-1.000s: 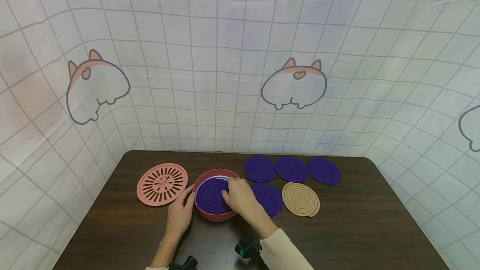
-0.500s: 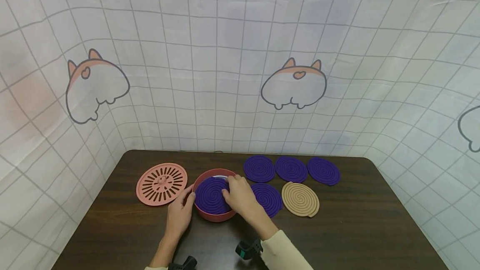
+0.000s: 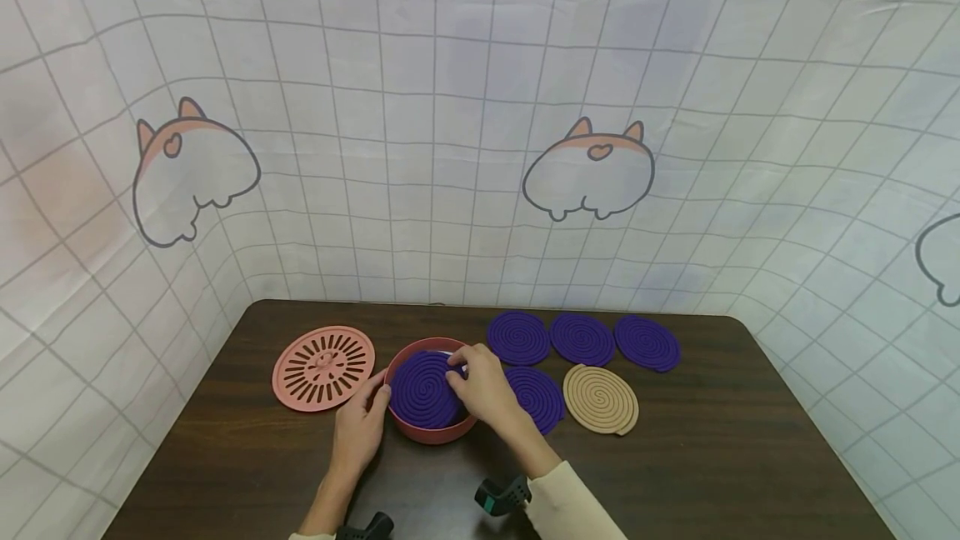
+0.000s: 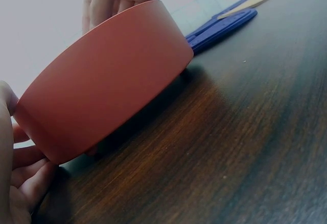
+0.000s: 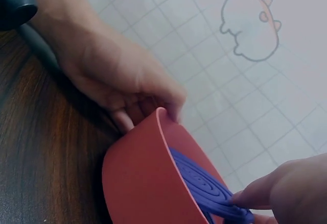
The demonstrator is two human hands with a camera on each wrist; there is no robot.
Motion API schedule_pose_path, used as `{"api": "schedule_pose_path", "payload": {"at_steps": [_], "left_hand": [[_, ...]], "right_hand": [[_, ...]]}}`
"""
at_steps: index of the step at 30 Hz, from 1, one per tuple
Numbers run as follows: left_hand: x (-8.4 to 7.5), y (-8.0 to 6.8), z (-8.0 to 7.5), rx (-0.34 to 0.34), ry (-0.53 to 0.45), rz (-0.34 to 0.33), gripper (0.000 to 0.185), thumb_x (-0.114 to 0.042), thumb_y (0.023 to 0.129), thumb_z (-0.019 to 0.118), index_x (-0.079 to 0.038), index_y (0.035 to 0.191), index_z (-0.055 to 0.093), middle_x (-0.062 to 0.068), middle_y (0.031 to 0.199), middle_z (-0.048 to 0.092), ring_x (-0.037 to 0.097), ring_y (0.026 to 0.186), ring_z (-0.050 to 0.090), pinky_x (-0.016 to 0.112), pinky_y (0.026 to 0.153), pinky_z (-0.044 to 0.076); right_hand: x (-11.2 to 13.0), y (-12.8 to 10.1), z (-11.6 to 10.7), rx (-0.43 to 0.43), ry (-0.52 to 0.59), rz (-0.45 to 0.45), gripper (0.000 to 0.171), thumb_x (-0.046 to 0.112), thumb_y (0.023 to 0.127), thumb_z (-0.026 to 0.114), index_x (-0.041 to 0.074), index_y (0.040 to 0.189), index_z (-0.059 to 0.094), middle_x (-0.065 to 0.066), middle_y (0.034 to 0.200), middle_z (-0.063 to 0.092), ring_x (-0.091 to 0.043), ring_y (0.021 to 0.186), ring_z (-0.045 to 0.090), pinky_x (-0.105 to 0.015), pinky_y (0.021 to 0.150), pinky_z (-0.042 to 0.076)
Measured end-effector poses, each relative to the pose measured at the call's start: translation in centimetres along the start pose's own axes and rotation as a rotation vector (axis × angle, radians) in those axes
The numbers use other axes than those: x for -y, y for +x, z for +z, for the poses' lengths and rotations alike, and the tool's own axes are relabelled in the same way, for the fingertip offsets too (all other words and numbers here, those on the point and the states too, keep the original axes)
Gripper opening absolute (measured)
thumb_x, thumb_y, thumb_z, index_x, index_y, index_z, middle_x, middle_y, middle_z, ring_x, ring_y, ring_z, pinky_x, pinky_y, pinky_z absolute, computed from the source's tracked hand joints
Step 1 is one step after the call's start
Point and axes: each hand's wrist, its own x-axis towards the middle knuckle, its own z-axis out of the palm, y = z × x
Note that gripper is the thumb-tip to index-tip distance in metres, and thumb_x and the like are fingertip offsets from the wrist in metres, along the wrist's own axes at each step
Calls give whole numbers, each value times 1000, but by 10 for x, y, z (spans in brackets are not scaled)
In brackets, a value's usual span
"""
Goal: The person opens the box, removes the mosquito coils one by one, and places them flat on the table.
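I judge one purple coil [image 3: 423, 388] nearly seated in the red bowl [image 3: 431, 430]: my right hand [image 3: 486, 386] pinches its edge, my left hand [image 3: 358, 427] cups the bowl, and five coils wait at centre right.

You see a dark brown wood-grain table [image 3: 712, 457] across the lower frame. At lower centre sits a salmon-red bowl [image 3: 431, 432] holding a deep purple spiral coil [image 3: 422, 390]. Left of it lies a salmon-pink lid [image 3: 323, 367] with radiating slots. To the right you have four more purple spiral coils [image 3: 582, 338] and one tan spiral coil [image 3: 601, 397]. The backdrop [image 3: 450, 107] above is white with a grey grid and orange-eared cartoon animal outlines. The sleeve [image 3: 570, 507] at the bottom edge is cream.
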Motion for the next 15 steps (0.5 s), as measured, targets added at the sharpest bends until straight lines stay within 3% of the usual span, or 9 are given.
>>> {"api": "schedule_pose_path", "payload": {"at_steps": [10, 15], "left_hand": [[-1, 0, 1, -6, 0, 17, 39, -35, 104, 52, -19, 138, 62, 8, 135, 66, 27, 126, 62, 50, 103, 50], [-1, 0, 1, 2, -2, 14, 40, -35, 104, 51, -18, 139, 61, 8, 137, 65, 28, 127, 61, 50, 104, 49]], "right_hand": [[-7, 2, -4, 11, 118, 1, 18, 11, 91, 72, 9, 108, 72, -8, 108, 74, -10, 82, 64, -24, 70, 52], [-9, 1, -5, 61, 183, 5, 17, 14, 92, 71, 9, 108, 75, -6, 92, 75, -6, 65, 59, -22, 57, 50]]}}
